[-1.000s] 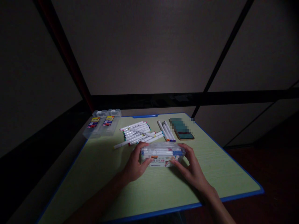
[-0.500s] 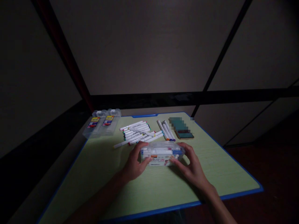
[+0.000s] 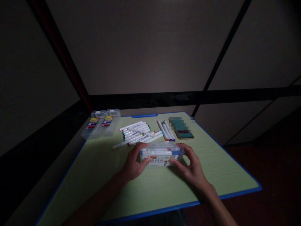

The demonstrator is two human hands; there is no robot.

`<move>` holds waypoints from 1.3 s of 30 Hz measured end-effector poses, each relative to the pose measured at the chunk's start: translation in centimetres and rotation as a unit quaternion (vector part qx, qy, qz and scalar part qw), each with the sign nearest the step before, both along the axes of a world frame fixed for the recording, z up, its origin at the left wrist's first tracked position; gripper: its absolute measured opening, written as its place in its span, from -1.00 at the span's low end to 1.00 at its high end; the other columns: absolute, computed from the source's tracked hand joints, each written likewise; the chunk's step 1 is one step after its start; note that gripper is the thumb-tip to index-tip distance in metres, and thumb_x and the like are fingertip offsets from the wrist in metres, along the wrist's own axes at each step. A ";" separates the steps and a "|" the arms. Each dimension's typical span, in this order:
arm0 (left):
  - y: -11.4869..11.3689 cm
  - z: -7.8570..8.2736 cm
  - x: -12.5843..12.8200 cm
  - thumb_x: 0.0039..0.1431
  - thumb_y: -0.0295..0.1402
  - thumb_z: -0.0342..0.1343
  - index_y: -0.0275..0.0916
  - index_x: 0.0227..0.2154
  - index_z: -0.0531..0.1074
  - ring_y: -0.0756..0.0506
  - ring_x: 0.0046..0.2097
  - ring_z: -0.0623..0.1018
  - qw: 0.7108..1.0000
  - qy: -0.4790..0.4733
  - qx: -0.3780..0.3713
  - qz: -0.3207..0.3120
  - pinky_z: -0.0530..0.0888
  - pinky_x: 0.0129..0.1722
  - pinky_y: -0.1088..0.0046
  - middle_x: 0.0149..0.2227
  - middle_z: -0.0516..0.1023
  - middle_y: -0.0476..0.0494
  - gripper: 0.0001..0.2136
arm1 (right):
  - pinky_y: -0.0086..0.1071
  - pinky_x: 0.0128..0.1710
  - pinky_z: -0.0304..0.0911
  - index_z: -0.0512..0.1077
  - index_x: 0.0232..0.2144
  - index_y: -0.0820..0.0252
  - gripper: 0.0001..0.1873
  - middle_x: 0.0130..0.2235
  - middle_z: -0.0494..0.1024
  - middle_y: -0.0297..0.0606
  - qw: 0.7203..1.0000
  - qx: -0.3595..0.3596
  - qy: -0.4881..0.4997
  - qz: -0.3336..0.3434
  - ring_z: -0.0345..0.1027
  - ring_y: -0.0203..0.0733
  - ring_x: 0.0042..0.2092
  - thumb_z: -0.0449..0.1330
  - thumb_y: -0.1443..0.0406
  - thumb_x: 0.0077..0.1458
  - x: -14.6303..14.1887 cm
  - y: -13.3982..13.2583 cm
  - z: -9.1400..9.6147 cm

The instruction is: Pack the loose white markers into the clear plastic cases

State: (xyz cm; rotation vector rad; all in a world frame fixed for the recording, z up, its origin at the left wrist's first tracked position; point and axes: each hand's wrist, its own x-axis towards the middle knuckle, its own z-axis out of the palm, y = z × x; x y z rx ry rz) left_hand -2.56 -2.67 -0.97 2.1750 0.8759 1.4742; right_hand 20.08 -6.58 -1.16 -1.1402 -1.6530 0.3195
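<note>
A clear plastic marker case (image 3: 161, 153) full of white markers sits on the pale green table (image 3: 98, 175) in front of me. My left hand (image 3: 134, 163) grips its left end, fingers curled round the side and front. At the case's right end, my right hand (image 3: 191, 168) holds on with thumb at the front and fingers over the top edge.
Behind the case lies a pile of loose white markers (image 3: 136, 134) and three more markers (image 3: 166, 130). A phone (image 3: 184, 133) rests at the back right. Two empty clear cases (image 3: 101, 125) overhang the table's back left corner. The blue table edge (image 3: 178, 207) is close to me.
Both hands and the case hold nearly the same pose; the whole scene has shifted slightly left and up in view, as my head moved.
</note>
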 end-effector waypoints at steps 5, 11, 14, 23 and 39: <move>0.1 -0.1 -0.1 -0.07 -0.49 0.16 -0.17 -0.12 0.28 -0.09 -0.14 0.46 1.000 -0.001 0.010 0.000 0.41 -0.14 0.37 -0.17 0.43 -0.13 -0.61 | -0.23 -0.12 0.34 0.23 -0.04 0.08 -0.54 -0.09 0.43 -0.18 1.000 0.004 0.002 0.003 0.36 -0.12 -0.09 0.22 0.24 -0.02 0.0 0.0 0.1; 0.2 -0.1 -0.1 -0.08 -0.49 0.18 -0.18 -0.12 0.28 -0.07 -0.16 0.47 1.000 -0.001 0.021 -0.002 0.42 -0.17 0.40 -0.19 0.44 -0.12 -0.60 | -0.22 -0.13 0.34 0.24 -0.06 0.10 -0.56 -0.10 0.43 -0.17 1.000 0.004 0.001 0.003 0.36 -0.11 -0.11 0.21 0.23 -0.02 -0.1 -0.1 0.2; 0.3 -0.1 -0.1 -0.09 -0.49 0.19 -0.18 -0.13 0.29 -0.07 -0.17 0.47 1.000 -0.005 0.014 -0.004 0.42 -0.17 0.40 -0.18 0.45 -0.13 -0.60 | -0.23 -0.14 0.34 0.25 -0.07 0.10 -0.57 -0.11 0.43 -0.17 1.000 0.006 0.001 0.002 0.36 -0.10 -0.11 0.21 0.23 -0.02 -0.1 -0.1 0.2; 0.1 -0.4 0.1 -0.05 -0.47 0.16 -0.21 -0.12 0.28 -0.11 -0.13 0.46 1.000 -0.007 0.004 0.007 0.41 -0.13 0.35 -0.17 0.43 -0.18 -0.62 | -0.22 -0.11 0.32 0.18 -0.02 0.07 -0.56 -0.10 0.39 -0.17 1.000 0.015 -0.024 0.012 0.33 -0.11 -0.09 0.16 0.26 0.03 -0.1 0.0 -0.1; -0.3 -0.5 0.2 -0.01 -0.48 0.12 -0.20 -0.05 0.24 -0.13 -0.03 0.43 0.999 0.037 0.012 0.038 0.40 -0.05 0.29 -0.07 0.42 -0.20 -0.58 | -0.14 0.02 0.24 0.08 0.08 0.06 -0.47 0.01 0.30 -0.15 0.999 0.003 -0.032 0.014 0.25 -0.08 0.03 0.12 0.26 0.06 -0.3 -0.3 -0.8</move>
